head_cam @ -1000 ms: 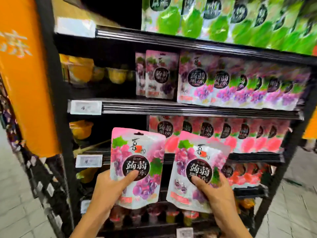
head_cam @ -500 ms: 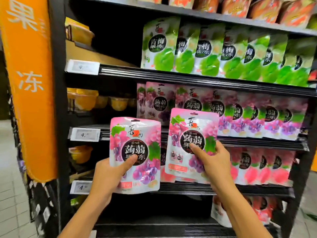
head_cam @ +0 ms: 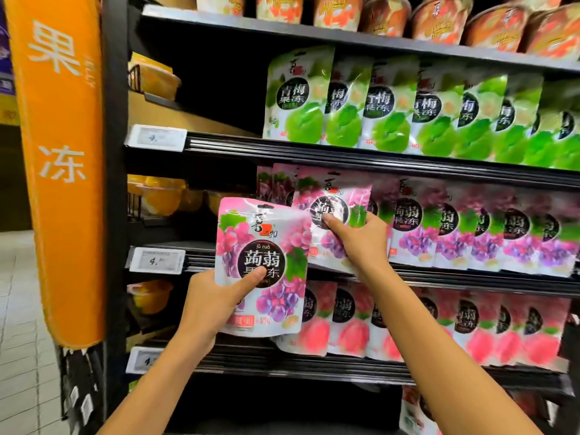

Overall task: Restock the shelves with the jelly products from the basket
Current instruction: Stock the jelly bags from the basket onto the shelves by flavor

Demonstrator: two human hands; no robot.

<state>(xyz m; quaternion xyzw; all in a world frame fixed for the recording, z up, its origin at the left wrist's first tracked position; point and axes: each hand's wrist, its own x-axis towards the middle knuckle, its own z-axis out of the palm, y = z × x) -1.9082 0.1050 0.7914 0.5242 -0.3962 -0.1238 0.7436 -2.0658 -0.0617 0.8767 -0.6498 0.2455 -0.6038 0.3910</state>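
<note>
Supermarket jelly aisle: a tall black metal shelf unit [head_cam: 314,149] fills the view, with a long orange fabric banner with white characters [head_cam: 59,152] hanging down its left post and pale floor tiles [head_cam: 15,324] beyond that. Top shelf has orange printed tubs [head_cam: 439,20], next one down is a row of green plum jelly pouches [head_cam: 386,114], then a row of purple grape jelly pouches [head_cam: 470,227], and pink peach jelly pouches [head_cam: 477,328] under those. Over on the left ends of the shelves are clear cups of yellow jelly [head_cam: 157,199], and white price tags [head_cam: 157,259] are clipped to the shelf lips. The left hand [head_cam: 204,302] grips a glossy pink-and-purple grape konjac jelly pouch [head_cam: 263,246] by its lower left corner, thumb across the front at the bottom of the dark round label. It's upright, out in front of the shelves. The right hand [head_cam: 361,243] is clamped on a second grape pouch [head_cam: 332,189], thumb pressed on its dark label, fingers tucked behind. That one is tilted a bit and sits right at the left end of the grape row, covering the pouches behind it. Can't tell if its bottom edge is actually resting on the shelf. From this angle the two held pouches overlap, with the left one in front.
</note>
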